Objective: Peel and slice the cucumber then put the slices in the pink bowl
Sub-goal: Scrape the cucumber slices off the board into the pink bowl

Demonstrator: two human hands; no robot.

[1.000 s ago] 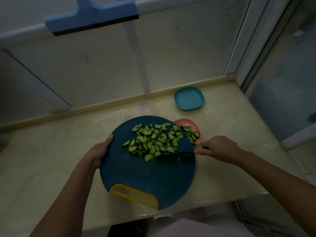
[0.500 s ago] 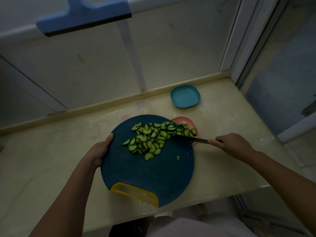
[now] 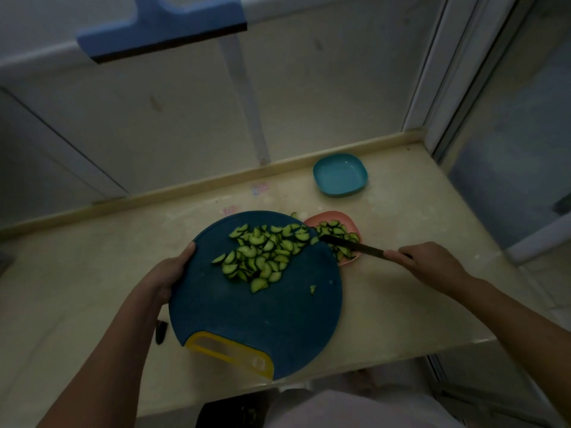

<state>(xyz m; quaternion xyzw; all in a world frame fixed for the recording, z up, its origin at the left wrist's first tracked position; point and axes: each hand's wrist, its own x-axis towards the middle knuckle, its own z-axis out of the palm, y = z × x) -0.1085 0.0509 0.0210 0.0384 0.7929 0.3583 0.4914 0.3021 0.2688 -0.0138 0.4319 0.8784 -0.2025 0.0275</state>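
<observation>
A round dark blue cutting board with a yellow handle is tilted over the counter, its right edge above the pink bowl. My left hand grips the board's left edge. A pile of green cucumber slices lies on the board's upper part, and several more cucumber slices lie in the pink bowl. My right hand holds a dark knife by its handle, the blade lying across the bowl with its tip at the board's edge. One small cucumber bit sits apart on the board.
A blue bowl stands behind the pink one near the counter's back ledge. A small dark object lies on the counter beside my left forearm. The counter ends at the right by a door frame. A blue squeegee hangs overhead.
The knife swept right from the board's middle to over the pink bowl, pushing slices off the board's edge into it. My right hand drew back to the right. My left hand kept its grip.
</observation>
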